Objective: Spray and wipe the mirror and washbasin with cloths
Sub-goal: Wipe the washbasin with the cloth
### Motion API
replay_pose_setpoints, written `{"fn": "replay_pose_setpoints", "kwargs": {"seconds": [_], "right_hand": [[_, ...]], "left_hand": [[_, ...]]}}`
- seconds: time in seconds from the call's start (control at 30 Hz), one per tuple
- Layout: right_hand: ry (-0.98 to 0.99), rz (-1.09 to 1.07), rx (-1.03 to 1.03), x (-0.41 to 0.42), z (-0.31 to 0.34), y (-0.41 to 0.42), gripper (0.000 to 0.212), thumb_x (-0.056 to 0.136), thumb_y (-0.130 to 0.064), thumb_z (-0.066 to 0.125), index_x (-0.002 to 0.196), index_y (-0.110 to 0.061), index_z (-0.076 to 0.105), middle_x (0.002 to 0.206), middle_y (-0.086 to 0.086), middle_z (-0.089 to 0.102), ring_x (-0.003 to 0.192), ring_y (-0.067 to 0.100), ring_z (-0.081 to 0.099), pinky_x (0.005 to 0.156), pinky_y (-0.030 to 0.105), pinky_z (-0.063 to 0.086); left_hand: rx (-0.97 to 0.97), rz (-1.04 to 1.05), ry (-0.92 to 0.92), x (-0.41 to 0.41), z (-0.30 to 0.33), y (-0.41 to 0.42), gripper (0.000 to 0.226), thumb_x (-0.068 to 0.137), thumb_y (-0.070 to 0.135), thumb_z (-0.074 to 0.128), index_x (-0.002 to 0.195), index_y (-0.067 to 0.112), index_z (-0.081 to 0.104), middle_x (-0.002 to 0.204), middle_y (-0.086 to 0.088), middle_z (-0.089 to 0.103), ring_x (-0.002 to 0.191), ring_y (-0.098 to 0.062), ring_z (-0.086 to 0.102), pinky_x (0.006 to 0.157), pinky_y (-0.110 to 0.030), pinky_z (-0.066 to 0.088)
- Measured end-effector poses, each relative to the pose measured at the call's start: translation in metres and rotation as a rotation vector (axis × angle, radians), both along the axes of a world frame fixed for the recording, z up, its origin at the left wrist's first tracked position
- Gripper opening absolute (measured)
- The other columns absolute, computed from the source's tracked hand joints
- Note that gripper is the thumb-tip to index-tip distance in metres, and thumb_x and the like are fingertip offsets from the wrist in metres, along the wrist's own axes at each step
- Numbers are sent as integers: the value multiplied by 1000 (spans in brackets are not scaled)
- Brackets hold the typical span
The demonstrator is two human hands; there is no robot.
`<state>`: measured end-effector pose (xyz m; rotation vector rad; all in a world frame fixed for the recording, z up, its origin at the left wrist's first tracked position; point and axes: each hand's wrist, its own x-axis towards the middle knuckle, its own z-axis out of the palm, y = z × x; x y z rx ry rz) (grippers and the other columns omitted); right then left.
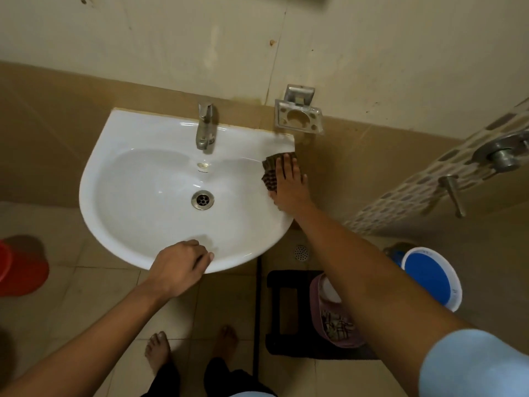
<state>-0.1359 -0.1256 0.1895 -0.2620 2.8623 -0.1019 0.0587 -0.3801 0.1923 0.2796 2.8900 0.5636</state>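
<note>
- The washbasin [148, 179] is seen in the middle of the frame, white and fixed to the tiled wall, with the tap [205, 126] at its upper edge and the drain [202, 199] in the bowl.
- A dark checked cloth [270, 173] is pressed flat against the basin's right rim, right of centre in the frame, under the right hand [289, 183]; the fingers are laid out straight on it rather than curled round it.
- The left hand [179, 266] is rested on the basin's front rim, lower centre, with its fingers bent over the edge; nothing else is held in it.
- The basin stage is judged to be under way: the rim is being wiped, and the bowl looks glossy, though wet and merely shiny cannot be told apart.
- How much of the rim has been covered cannot be told.
- The mirror is not in view, so its state cannot be judged.
- No spray bottle can be made out.
- A pink tub [332, 316] at lower right is partly hidden by the right forearm; what looks like another checked cloth lies in it.
- A red bucket [20, 267] is cut off at the left edge, and a blue and white bucket [432, 277] stands at the right.
</note>
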Motion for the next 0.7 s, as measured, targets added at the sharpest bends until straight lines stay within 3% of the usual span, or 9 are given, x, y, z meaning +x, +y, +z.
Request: {"fn": "replay_pose_setpoints", "kwargs": {"seconds": [0.1,0.33,0.4,0.5,0.7], "right_hand": [[16,57,69,-25,1,-10,90,98,-41,51,157,-14,-12,165,8,-17,152,28,-15,121,59,4],[136,109,84,-17,-7,-12,78,100,-25,47,159,-17,-4,167,5,-9,153,25,-9,121,57,2],[146,133,86,-1,-8,-7,77,99,-28,46,159,-16,-2,167,5,-7,153,26,-8,121,56,1],[110,151,134,29,-10,0,72,99,-36,43,159,-15,9,167,6,-3,154,24,-7,120,58,2],[-106,99,218,78,4,-26,62,102,-42,27,157,-15,20,167,5,10,154,20,-1,120,59,-2]], "left_hand": [[-1,2,-7,0,-1,0,52,88,53,20,69,22,57,69,8,49,62,-10,48,53,-26,35],[-34,-46,-45,-5,-1,-5,49,91,53,22,71,24,56,73,7,52,65,-13,52,55,-27,35],[-41,-58,-67,-7,1,-8,50,93,54,26,82,22,64,81,6,59,73,-15,57,60,-28,41],[-37,-28,-64,-13,4,-19,41,97,46,40,111,18,67,109,2,67,96,-21,64,78,-33,50],[-81,67,-4,-39,20,-63,41,96,42,46,120,14,63,119,-4,65,107,-25,61,87,-38,50]]}}
